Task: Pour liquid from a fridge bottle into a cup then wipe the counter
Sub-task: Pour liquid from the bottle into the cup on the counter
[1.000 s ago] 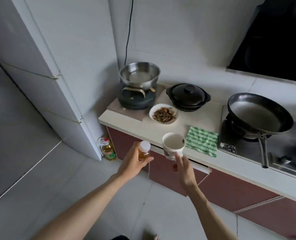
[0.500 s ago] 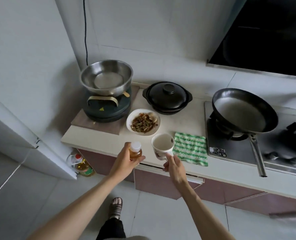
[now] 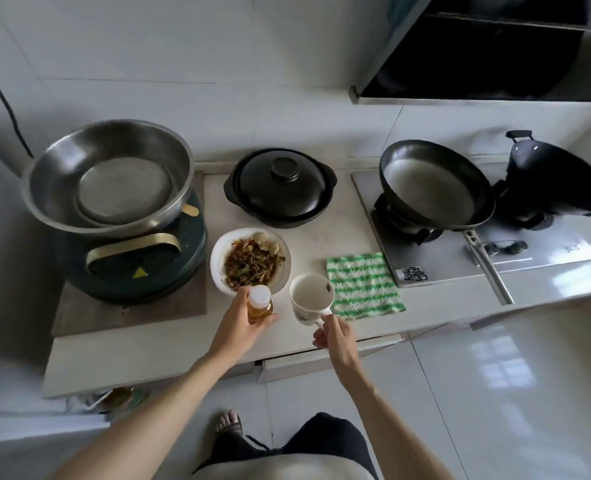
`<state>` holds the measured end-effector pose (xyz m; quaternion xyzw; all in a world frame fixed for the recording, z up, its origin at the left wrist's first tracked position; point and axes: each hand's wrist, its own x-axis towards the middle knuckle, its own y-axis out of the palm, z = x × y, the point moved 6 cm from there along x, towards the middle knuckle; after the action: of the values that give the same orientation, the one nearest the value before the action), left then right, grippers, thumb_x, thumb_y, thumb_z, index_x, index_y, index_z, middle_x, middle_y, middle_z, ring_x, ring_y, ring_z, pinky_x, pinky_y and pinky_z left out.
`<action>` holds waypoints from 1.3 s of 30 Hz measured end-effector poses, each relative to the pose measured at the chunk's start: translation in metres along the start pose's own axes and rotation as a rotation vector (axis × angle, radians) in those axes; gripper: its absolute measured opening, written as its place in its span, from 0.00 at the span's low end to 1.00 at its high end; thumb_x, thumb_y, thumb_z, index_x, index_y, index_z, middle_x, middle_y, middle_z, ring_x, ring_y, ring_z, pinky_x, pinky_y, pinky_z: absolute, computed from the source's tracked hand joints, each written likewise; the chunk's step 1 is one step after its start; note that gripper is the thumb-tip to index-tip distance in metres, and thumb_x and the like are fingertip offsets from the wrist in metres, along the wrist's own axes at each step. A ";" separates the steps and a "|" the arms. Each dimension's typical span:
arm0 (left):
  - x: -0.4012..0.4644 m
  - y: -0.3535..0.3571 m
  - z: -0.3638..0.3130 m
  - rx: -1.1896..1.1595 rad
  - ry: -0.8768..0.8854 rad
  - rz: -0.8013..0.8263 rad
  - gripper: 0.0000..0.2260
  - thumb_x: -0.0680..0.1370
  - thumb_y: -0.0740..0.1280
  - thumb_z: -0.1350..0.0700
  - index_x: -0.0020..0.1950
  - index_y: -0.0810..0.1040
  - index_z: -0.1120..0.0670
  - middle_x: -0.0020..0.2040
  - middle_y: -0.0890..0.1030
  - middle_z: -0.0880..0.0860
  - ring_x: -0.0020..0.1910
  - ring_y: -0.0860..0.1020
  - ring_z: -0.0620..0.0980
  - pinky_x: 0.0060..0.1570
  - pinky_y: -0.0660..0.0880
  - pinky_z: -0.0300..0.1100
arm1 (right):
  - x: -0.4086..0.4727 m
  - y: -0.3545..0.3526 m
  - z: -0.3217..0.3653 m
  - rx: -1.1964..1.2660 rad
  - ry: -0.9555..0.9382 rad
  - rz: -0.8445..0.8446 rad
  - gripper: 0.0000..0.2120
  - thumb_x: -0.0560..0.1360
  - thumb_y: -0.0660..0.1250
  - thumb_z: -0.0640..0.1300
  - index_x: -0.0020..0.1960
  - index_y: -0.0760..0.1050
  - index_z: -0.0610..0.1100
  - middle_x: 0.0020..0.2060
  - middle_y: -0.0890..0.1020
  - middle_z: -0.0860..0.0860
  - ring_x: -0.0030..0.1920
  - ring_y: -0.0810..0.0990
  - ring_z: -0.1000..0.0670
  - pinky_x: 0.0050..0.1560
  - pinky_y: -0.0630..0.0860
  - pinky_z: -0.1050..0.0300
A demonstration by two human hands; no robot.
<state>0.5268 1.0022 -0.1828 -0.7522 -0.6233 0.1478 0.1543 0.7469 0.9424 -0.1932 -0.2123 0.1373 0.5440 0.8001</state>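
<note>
My left hand [image 3: 236, 330] grips a small bottle [image 3: 259, 304] of amber liquid with a white cap, held upright over the counter's front part. My right hand [image 3: 334, 336] holds the handle of a white cup [image 3: 310, 298], which looks empty inside and sits at or just above the pale counter [image 3: 169, 344]. Bottle and cup are side by side, a short gap apart. A green-and-white striped cloth [image 3: 363, 285] lies flat on the counter right of the cup.
A white plate of cooked food [image 3: 251, 260] sits just behind the bottle. Behind it is a black lidded clay pot [image 3: 280, 187]. A steel basin [image 3: 109, 176] on a dark cooker stands at left. Right: gas hob with a frying pan [image 3: 436, 183] and black wok [image 3: 557, 178].
I have stepped up to the counter. Both hands have carried the bottle and cup forward from beyond the counter's edge to over its surface. The fridge has left the view.
</note>
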 end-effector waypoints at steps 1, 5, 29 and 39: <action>0.002 0.002 0.007 -0.008 0.003 0.020 0.26 0.71 0.78 0.50 0.62 0.67 0.42 0.55 0.80 0.44 0.54 0.80 0.40 0.52 0.76 0.34 | 0.002 0.002 -0.005 0.000 0.020 -0.013 0.17 0.73 0.62 0.54 0.32 0.73 0.44 0.30 0.77 0.46 0.35 0.77 0.47 0.40 0.77 0.49; 0.007 0.013 0.028 0.009 -0.018 0.064 0.24 0.71 0.79 0.50 0.58 0.67 0.45 0.47 0.81 0.46 0.47 0.81 0.43 0.48 0.79 0.40 | 0.011 0.010 -0.019 0.027 0.083 0.005 0.16 0.71 0.63 0.55 0.36 0.75 0.42 0.31 0.75 0.46 0.37 0.76 0.48 0.43 0.78 0.49; 0.015 0.023 0.042 0.093 -0.113 0.121 0.20 0.74 0.74 0.48 0.58 0.66 0.41 0.48 0.80 0.40 0.45 0.79 0.33 0.39 0.75 0.34 | -0.022 0.095 0.094 -1.138 -0.642 0.162 0.21 0.78 0.59 0.64 0.57 0.68 0.47 0.47 0.85 0.49 0.42 0.84 0.46 0.38 0.78 0.52; 0.014 0.020 0.038 0.003 -0.062 0.151 0.24 0.76 0.73 0.49 0.62 0.61 0.36 0.54 0.80 0.43 0.45 0.82 0.37 0.39 0.81 0.40 | -0.011 0.136 0.096 -1.539 -0.791 0.357 0.22 0.83 0.60 0.55 0.69 0.63 0.42 0.53 0.82 0.41 0.51 0.85 0.40 0.49 0.82 0.45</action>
<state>0.5309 1.0143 -0.2260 -0.7920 -0.5691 0.1829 0.1245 0.6157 1.0238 -0.1302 -0.4636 -0.5228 0.6362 0.3273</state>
